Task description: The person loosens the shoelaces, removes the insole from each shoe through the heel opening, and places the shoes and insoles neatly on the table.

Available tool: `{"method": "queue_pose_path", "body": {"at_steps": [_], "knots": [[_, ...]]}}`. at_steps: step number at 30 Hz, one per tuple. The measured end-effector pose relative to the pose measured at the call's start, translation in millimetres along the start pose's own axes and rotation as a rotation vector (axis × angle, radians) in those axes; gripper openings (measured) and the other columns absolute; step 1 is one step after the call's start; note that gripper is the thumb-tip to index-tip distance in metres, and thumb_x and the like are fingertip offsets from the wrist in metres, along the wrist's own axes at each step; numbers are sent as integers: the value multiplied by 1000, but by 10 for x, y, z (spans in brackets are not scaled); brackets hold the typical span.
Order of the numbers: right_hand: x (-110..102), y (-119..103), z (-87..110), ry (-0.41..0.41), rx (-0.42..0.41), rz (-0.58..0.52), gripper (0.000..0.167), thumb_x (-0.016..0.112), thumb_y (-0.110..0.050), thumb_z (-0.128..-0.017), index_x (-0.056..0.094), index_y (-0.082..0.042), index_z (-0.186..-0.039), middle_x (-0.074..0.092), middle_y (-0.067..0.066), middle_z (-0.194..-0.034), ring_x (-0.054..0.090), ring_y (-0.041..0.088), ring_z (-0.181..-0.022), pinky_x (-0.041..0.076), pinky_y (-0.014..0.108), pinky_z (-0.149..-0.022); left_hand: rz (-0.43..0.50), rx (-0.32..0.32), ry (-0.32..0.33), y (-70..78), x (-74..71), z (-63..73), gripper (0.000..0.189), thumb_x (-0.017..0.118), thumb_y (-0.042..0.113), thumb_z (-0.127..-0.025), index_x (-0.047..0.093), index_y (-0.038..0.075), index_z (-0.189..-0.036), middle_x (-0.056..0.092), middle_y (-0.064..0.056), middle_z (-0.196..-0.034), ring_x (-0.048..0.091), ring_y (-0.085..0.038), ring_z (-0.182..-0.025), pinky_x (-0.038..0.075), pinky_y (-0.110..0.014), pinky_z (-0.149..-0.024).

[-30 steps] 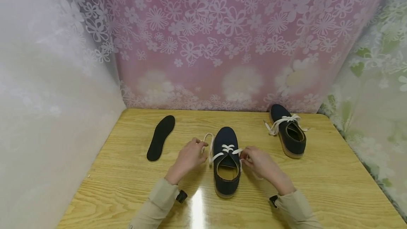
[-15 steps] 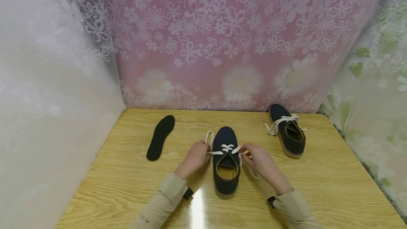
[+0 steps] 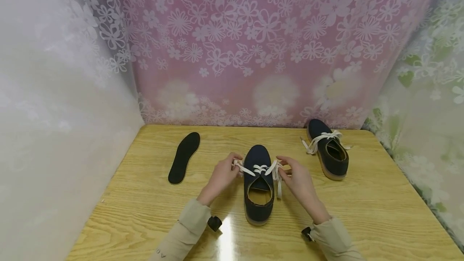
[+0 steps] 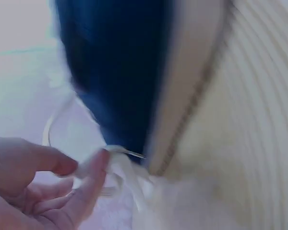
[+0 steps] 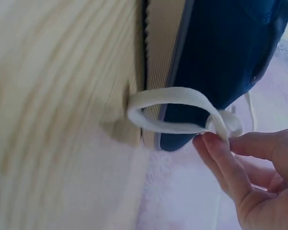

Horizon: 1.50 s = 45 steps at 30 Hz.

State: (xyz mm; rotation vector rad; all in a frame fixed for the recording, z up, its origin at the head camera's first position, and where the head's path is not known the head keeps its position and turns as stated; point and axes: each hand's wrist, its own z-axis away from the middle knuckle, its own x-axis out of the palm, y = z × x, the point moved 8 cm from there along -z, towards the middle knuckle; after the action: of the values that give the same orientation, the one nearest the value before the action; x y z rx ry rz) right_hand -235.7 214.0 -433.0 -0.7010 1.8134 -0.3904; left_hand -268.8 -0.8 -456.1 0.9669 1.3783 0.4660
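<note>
Head view: navy lace-up sneaker sat sole-down on the wood-grain table, approx. centre, btwn both hands, toe pointing away from the person, tan lining visible inside the collar. L hand was just beside its L side, thumb & index brought together on the L lace end, which ran taut-looking from the eyelets. R hand was on the opp. side, fingers bent, pinching the R lace end, w/ a spare length hanging down next to the shoe. Both beige sleeves had a black wrist device nr the cuff. Black insole lay flat, back L, well apart from the hands; 2nd navy sneaker stood back R, angled, its white laces draped loose over it. Pink floral curtain hung behind the table

L wrist view: blurry; L hand's thumb & index nipped the white lace just off the shoe's dark blue upper & pale sole, bunched loops beyond the fingertips

R wrist view: R hand's thumb & fingertips pinched the other lace end, gap btwn digits v. small there; a wide lace loop stuck out past them, in front of the ribbed beige sole
</note>
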Motion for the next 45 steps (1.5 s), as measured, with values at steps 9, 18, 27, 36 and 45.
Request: {"method": "queue_pose_path", "body": {"at_steps": [9,18,27,36,45], "knots": [[204,49,126,-171,110,-38,32,64,-5,-98,68,3,-129,74,23,-103,73,28,-76,56,32,-62,353,28,-40,165,66,136,33,52,5,-105,59,-1,-137,69,-17,-108,74,-29,-90,61,-40,-79],[299,-74,308,-292,146,-100,46,48,-13,-108,42,9,-148,66,17,-85,61,24,-68,52,36,-70,72,77,-26,139,137,358,39,50,6,-104,58,3,-142,64,-20,-133,68,-31,-103,55,-33,-75],[446,-90,535,-484,262,-320,84,52,-40,-107,0,-3,-161,9,28,-164,29,51,-144,36,60,-111,67,52,-365,81,353,564,85,56,53,-101,16,10,-163,12,-13,-169,18,-31,-154,32,-54,-117],[505,-132,554,-460,271,-331,88,53,-40,-106,-4,-2,-161,3,26,-165,19,46,-148,25,62,-117,65,58,-390,62,409,630,119,84,45,-82,3,12,-163,1,-13,-169,10,-28,-155,28,-53,-119],[444,-167,486,-381,211,-187,72,43,-32,-111,6,6,-159,25,33,-158,35,49,-141,34,62,-111,56,30,-371,64,423,571,120,86,45,-79,8,13,-164,2,-12,-169,11,-31,-155,29,-55,-118]]}}
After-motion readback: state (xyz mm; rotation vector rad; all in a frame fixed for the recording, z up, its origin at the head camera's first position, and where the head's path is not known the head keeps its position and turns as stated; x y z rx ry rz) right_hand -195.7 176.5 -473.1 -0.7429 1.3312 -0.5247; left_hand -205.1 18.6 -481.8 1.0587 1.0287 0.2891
